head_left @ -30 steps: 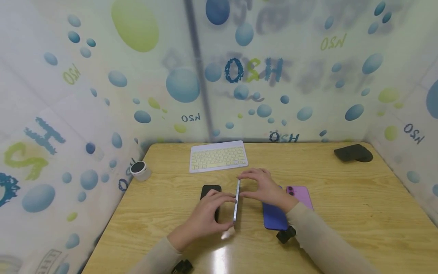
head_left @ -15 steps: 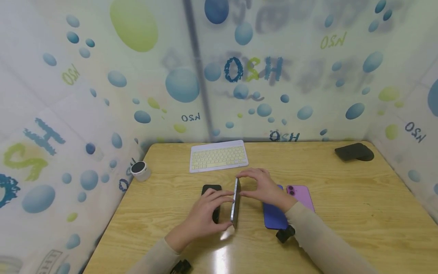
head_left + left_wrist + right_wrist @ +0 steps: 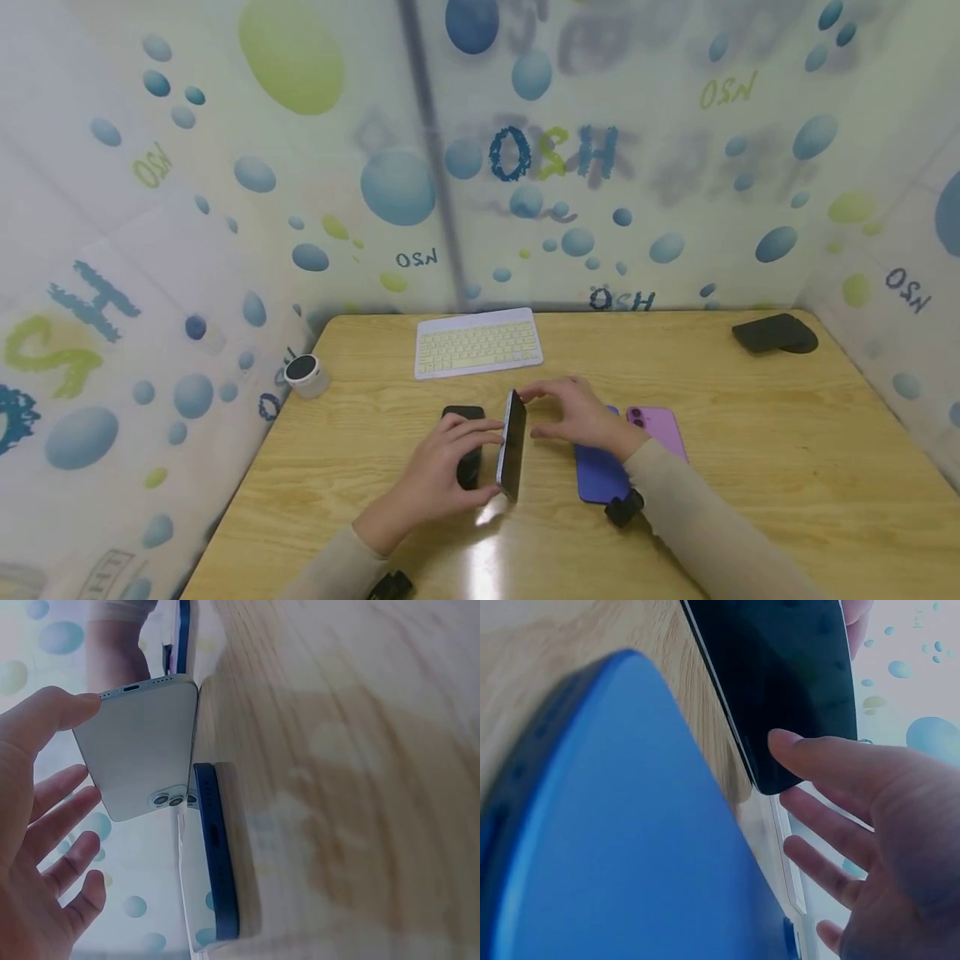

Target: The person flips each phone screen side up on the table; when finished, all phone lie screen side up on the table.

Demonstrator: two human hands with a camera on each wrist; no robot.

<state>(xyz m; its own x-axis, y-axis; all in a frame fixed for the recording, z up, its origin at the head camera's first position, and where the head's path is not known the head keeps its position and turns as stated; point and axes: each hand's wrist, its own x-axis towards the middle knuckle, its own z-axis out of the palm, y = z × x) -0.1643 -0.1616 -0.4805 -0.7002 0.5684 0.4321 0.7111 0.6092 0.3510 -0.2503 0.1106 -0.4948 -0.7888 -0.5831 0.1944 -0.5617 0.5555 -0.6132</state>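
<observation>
A pale-backed smartphone (image 3: 512,446) stands on its long edge on the table, tilted, its dark screen towards the right. My left hand (image 3: 435,471) holds it, thumb at the near end and fingertips along the upper edge; the left wrist view shows its pale back (image 3: 142,742) and cameras. My right hand (image 3: 577,414) has its index finger bent onto the far upper corner. In the right wrist view the thumb (image 3: 817,756) lies in front of the screen (image 3: 780,667); in the head view it looks slightly apart. Under my left hand lies a dark smartphone (image 3: 469,471), partly hidden.
A blue phone (image 3: 600,477) lies beneath my right wrist, beside a pink-purple phone (image 3: 660,427). At the back is a white keyboard (image 3: 480,342). A small white cylinder with a dark top (image 3: 306,377) stands left; a flat black object (image 3: 774,335) lies back right.
The held smartphone has turned, its upper edge tilting left, so more of its dark screen shows. My left hand has shifted slightly left, and a small gap has appeared beside the right thumb.
</observation>
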